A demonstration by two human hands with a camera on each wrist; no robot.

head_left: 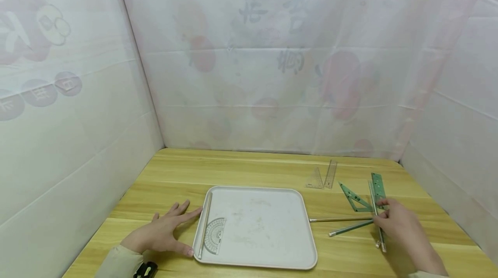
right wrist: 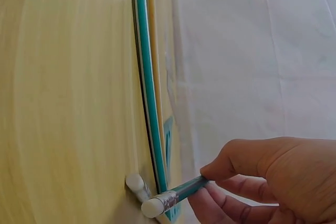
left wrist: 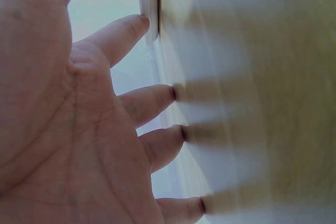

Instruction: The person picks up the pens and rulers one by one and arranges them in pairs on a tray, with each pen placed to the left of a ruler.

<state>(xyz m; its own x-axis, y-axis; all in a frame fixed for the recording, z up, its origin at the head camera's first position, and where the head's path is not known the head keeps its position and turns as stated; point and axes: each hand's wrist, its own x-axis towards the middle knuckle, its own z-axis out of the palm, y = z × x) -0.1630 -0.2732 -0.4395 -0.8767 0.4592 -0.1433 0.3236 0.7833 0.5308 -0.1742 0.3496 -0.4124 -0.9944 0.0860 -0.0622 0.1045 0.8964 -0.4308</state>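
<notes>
My left hand lies with spread fingers at the left edge of a white tray, index fingertip and thumb at its rim. In the tray are a pencil and a clear protractor. My right hand pinches a green pencil between thumb and fingers, its white eraser end toward the wrist camera. Under and beside it lie another green pencil, a tan pencil and a further eraser end. A green set square and a green ruler are close by.
Farther back on the wooden table lie a clear set square and a clear ruler. Pale printed curtains enclose the table at the back and both sides.
</notes>
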